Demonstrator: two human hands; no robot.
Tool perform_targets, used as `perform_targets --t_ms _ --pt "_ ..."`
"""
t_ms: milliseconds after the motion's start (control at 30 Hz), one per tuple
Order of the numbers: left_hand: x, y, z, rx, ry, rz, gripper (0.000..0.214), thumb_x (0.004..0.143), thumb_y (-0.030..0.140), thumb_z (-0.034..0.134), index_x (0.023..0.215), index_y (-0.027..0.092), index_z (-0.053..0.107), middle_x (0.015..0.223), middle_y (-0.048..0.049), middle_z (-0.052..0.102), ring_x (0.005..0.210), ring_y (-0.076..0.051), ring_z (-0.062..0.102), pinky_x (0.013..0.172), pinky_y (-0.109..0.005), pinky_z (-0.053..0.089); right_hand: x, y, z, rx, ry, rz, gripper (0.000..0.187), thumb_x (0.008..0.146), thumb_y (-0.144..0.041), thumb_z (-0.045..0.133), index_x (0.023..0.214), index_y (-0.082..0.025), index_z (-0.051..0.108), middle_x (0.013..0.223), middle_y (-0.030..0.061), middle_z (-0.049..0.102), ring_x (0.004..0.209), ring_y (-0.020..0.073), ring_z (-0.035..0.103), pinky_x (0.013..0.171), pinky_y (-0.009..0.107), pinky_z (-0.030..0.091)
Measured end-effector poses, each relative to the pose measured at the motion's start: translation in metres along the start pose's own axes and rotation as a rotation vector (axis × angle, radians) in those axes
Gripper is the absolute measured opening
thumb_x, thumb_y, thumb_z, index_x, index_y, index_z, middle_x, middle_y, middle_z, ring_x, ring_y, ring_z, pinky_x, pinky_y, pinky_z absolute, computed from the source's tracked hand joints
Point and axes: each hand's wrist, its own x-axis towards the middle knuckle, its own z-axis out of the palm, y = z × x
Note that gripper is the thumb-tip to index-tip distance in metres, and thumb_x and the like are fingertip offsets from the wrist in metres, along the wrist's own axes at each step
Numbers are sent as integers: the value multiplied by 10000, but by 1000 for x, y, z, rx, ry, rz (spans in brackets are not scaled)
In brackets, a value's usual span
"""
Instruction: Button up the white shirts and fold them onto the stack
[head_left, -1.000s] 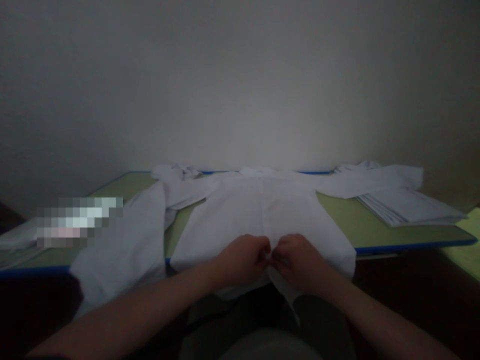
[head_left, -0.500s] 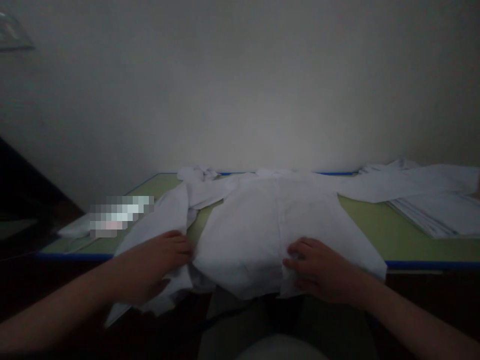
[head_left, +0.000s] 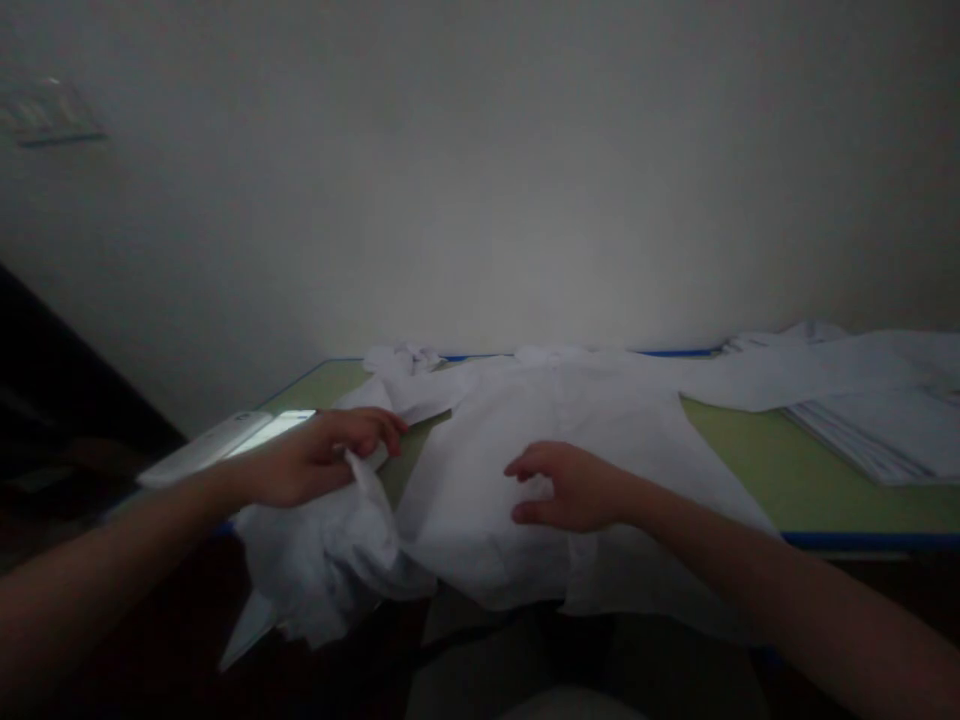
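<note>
A white long-sleeved shirt (head_left: pixel 480 490) lies spread out with its collar toward the wall and its hem over the near table edge. My left hand (head_left: pixel 315 450) pinches a lifted fold of white cloth (head_left: pixel 322 570) at the shirt's left side. The cloth bunches and hangs over the edge; whether it is part of the shirt I cannot tell. My right hand (head_left: pixel 574 487) is over the middle of the shirt, thumb and fingers apart, holding nothing. Whether it touches the fabric is unclear.
The green table (head_left: pixel 840 510) has a blue edge and stands against a grey wall (head_left: pixel 480 180). A stack of folded white cloth (head_left: pixel 885 440) lies at the right, partly under a sleeve. A pale flat object (head_left: pixel 202 450) and a lit screen (head_left: pixel 274 428) lie at the left.
My left hand has risen, pulling up a fold of the white cloth, which now bunches below it. My right hand has moved left and up over the shirt.
</note>
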Motion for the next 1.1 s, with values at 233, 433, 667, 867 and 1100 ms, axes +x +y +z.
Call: perform_targets --t_ms 233,433,667,867,1100 --pt "109 -4 -8 -151 173 -235 244 741 398 546 792 161 522 638 13 529 567 -104 488 541 -202 384 82 -5 10 976 266 -17 575 674 -433 682 1153 -167 505 1079 85 603 937 183 579 837 350 475" --pt "194 -23 26 74 348 -177 368 721 488 542 857 149 588 741 -21 575 653 -132 495 593 -225 372 93 61 -32 1192 460 208 351 689 -325 676 956 -122 575 876 90 657 695 156 606 643 296 516" --pt "246 -39 91 131 615 -249 384 723 463 583 963 163 601 940 -82 591 874 -193 526 807 -312 401 74 142 -61 1018 477 385 232 677 -258 655 849 -112 598 743 56 645 592 118 576 573 257 490" --pt "246 -16 137 55 467 -60 366 693 454 631 961 207 659 941 -66 608 901 -195 551 854 -317 416 63 165 -48 858 534 386 287 669 -278 647 896 -126 557 713 15 612 567 95 548 518 208 464" --pt "245 -33 156 -303 385 -263 256 770 367 553 882 194 706 864 -49 694 739 -165 623 705 -270 467 56 164 -48 999 430 238 367 590 -153 624 925 -184 479 738 -14 613 677 132 607 707 340 515"
